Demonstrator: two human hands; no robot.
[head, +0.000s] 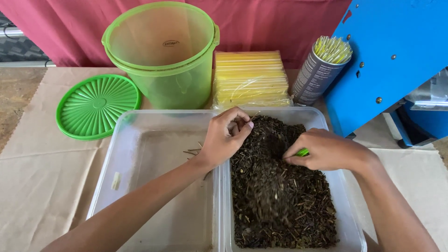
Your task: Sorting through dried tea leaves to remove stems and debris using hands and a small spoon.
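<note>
Two clear plastic tubs stand side by side. The right tub is full of dark dried leaf material. The left tub holds only a few thin stems. My left hand hovers over the divide between the tubs, fingers pinched on a small stem from the dark material. My right hand rests on the heap, closed around a small green object that shows only at its tip.
A translucent green bucket stands behind the tubs, its green ribbed lid lying to the left. A stack of yellow packets, a grey can of yellow-green straws and a blue machine sit at the back right. Brown paper covers the table.
</note>
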